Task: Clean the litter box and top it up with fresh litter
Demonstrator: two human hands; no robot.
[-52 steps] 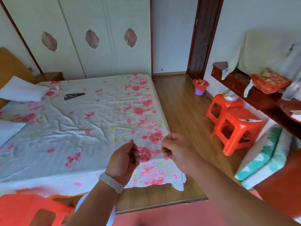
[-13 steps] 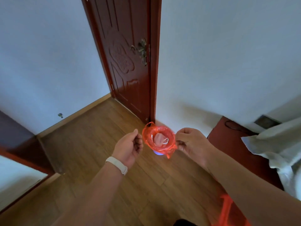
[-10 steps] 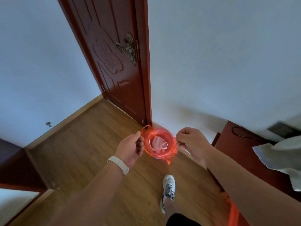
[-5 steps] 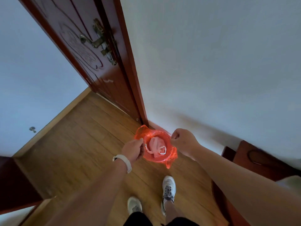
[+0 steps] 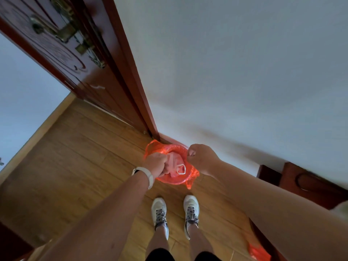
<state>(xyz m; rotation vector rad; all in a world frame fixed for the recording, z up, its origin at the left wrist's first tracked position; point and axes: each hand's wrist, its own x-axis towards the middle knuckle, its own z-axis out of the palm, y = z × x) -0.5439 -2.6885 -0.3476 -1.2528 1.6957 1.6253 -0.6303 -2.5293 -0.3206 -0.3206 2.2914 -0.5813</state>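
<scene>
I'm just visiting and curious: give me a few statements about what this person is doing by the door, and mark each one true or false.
1. A red bag lines a small bin on the floor. True.
2. The left hand hangs idle at the person's side. False: it reaches into the bin and grips the pale bag inside.
3. The right hand is at the red bag's rim, fingers curled. True.
4. The bin stands on a stool. False: it stands on the wood floor by the door frame.
5. The person is barefoot. False: they wear pale sneakers.
</scene>
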